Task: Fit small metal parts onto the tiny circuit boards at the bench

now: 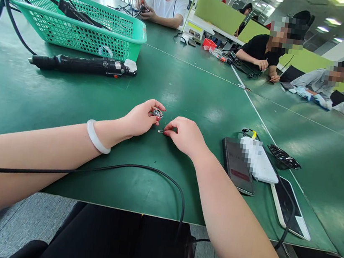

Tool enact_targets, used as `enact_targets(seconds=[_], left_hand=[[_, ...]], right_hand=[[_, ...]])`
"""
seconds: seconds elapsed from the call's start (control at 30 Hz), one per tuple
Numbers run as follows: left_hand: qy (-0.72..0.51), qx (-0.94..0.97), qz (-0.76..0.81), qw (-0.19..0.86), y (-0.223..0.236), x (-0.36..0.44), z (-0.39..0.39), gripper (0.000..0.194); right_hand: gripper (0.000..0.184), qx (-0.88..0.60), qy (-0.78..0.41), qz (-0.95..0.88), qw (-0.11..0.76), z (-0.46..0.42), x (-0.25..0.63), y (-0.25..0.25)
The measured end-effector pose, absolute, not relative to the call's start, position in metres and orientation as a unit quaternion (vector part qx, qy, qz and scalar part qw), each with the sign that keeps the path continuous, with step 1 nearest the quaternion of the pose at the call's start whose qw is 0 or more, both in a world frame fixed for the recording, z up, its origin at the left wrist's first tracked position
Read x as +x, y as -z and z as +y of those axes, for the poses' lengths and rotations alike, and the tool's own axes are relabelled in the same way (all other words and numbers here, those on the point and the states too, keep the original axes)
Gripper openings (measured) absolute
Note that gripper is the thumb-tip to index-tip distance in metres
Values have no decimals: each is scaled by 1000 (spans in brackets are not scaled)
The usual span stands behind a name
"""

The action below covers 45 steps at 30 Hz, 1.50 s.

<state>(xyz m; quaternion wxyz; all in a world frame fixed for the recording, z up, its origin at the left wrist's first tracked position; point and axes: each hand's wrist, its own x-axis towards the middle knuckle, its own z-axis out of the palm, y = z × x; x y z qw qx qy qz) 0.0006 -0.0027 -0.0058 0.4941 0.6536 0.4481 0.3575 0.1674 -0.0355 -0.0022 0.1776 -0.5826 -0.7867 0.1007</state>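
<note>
Over the green tabletop (119, 143), my left hand (143, 117) is closed on a small dark-and-silver patterned piece (158, 113), pinched between thumb and fingers. Its kind is too small to make out. Just to the right, my right hand (187, 135) pinches a tiny thin metal piece (160, 131) whose silvery end points left. The fingertips of both hands are close together but apart. A white bangle (97, 137) circles my left wrist.
A green plastic basket (90, 25) holds black cabled gear; a black cylindrical tool (85, 65) lies before it. At right are a dark phone (237, 165), a white power bank (259, 159), a white-edged device (291, 208) and sunglasses (283, 156). A black cable (129, 165) crosses nearby. Several people sit beyond.
</note>
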Motion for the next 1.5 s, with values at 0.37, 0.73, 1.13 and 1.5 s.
enact_targets(seconds=[0.37, 0.73, 1.13, 1.5], left_hand=[[-374, 640, 429, 515, 8, 1, -3, 25], [-366, 674, 382, 516, 9, 5, -7, 25], [-372, 658, 368, 541, 8, 6, -7, 26], [-389, 594, 379, 593, 2, 6, -11, 25]], right_hand=[[14, -602, -35, -753, 262, -41, 166, -8], [11, -604, -66, -703, 369, -46, 149, -6], [10, -606, -89, -692, 383, -47, 151, -6], [14, -611, -108, -691, 370, -47, 156, -9]])
